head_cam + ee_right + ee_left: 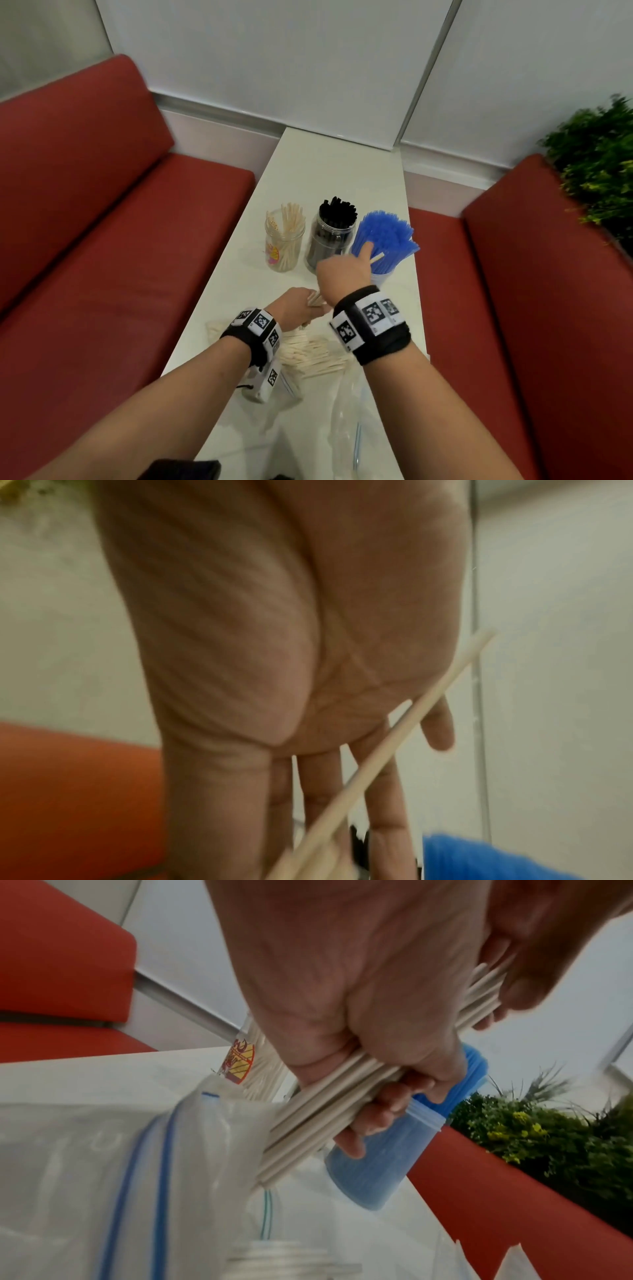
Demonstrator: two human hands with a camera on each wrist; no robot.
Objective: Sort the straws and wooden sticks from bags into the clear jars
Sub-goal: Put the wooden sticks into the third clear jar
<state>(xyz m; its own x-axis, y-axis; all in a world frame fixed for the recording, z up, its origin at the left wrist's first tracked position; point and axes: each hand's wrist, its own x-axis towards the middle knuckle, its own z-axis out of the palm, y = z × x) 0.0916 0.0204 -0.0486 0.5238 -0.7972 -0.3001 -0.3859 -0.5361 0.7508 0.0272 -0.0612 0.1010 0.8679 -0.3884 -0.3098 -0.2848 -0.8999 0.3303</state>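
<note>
Gripping a bundle of wooden sticks point(318, 1110) in the left hand point(342, 988) above the bag point(103, 1150) on the surface point(335, 171); pinching one stick point(394, 745) with the right hand point(342, 270), reaching beside the jar of blue straws point(387, 236).

Three jars stand in a row across the counter point(342, 164): stick jar point(285, 240) left; straw jar point(330, 240) middle; cup of straws point(385, 240) right; loose sticks point(315, 356) and bags point(349, 411) lie nearer.
</note>
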